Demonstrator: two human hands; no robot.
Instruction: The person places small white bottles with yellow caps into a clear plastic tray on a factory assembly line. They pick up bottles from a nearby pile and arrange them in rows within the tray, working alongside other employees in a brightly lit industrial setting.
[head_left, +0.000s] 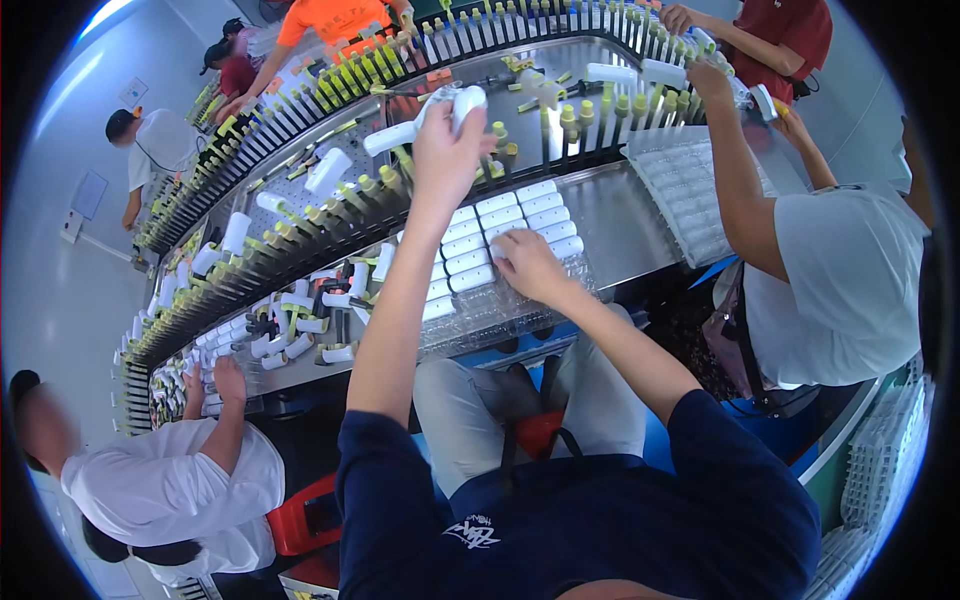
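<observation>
My left hand (447, 155) is raised over the line of upright holders, its fingers closed round a white rounded plastic shell (468, 105). Part of that shell is hidden by the fingers. Low over the clear plastic tray (480, 318) is my right hand (535, 265), fingers bent in and fingertips on a white shell (498, 248) at the tray's middle. More white shells (466, 262) lie in rows in the tray, each with a small dark mark on top.
Yellow-green-tipped holders (390, 178) run in curved rows along the metal table (620, 215). Left of the tray lies a heap of white and black parts (305, 325). Stacked clear trays (690, 190) stand at the right. Co-workers sit close on both sides; others work across the line.
</observation>
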